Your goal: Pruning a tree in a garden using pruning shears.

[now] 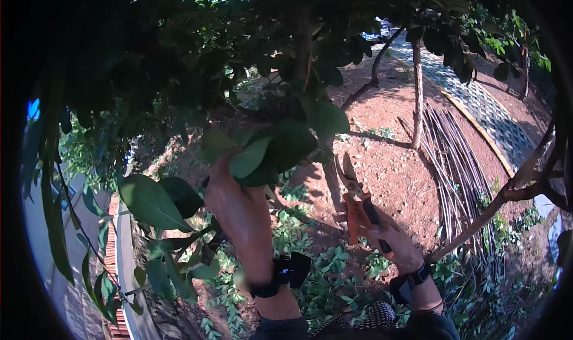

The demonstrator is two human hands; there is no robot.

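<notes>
My right hand (pixel 394 244) holds a pair of bypass pruning shears (pixel 356 192) by their orange and black handles. The blades point upward and stand apart. My left hand (pixel 235 197) is raised among the foliage, in front of the tree. Broad green leaves (pixel 273 154) cover its fingers, so whether they grip a twig is hidden. More large leaves (pixel 154 201) hang just left of that wrist. Each wrist wears a black strapped device (pixel 284 273).
A slim trunk (pixel 417 94) rises at the right, beside a heap of long cut sticks (pixel 461 174). One bent branch (pixel 483 219) crosses the lower right. Cut leafy twigs (pixel 331 273) litter the soil. A paved path (pixel 474 98) curves behind, and a low wall edge (pixel 130 273) runs at left.
</notes>
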